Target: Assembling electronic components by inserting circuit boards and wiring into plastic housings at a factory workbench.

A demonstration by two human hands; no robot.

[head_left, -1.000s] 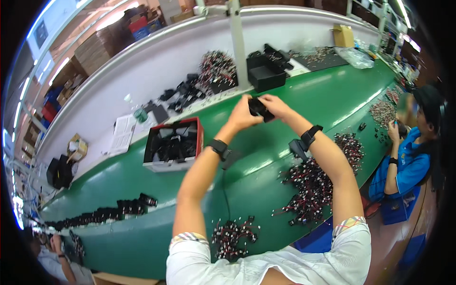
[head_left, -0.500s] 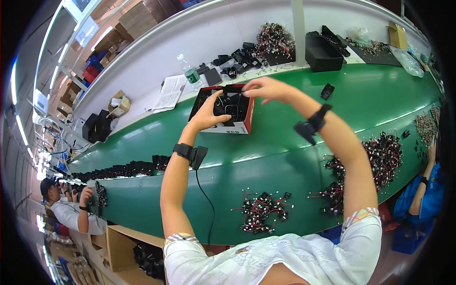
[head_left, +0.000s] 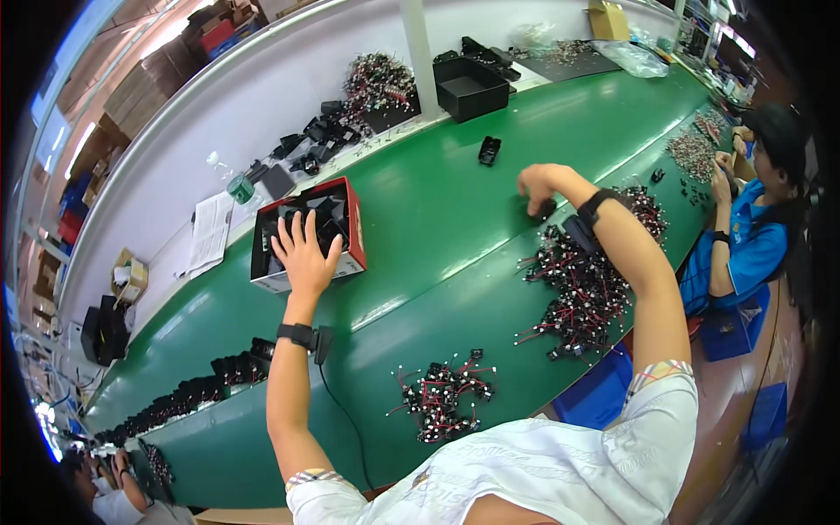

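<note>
My left hand (head_left: 306,249) is open with fingers spread, held over the near edge of a red cardboard box (head_left: 356,238) that holds black parts. My right hand (head_left: 538,186) reaches out to the right, its fingers curled down around a small black part (head_left: 546,210) on the green table. That part lies at the far edge of a big pile of black pieces with red and white wires (head_left: 582,289). Both wrists wear black bands.
A smaller wired pile (head_left: 442,394) lies near me. A lone black part (head_left: 489,150), an open black box (head_left: 472,87) and more parts sit farther back. Black parts in a row (head_left: 201,389) lie at left. A person in blue (head_left: 748,241) works at right.
Both hands were together holding a black part, then at the red box. Now the left hand stays open over the box and the right hand has swung right to the wired pile.
</note>
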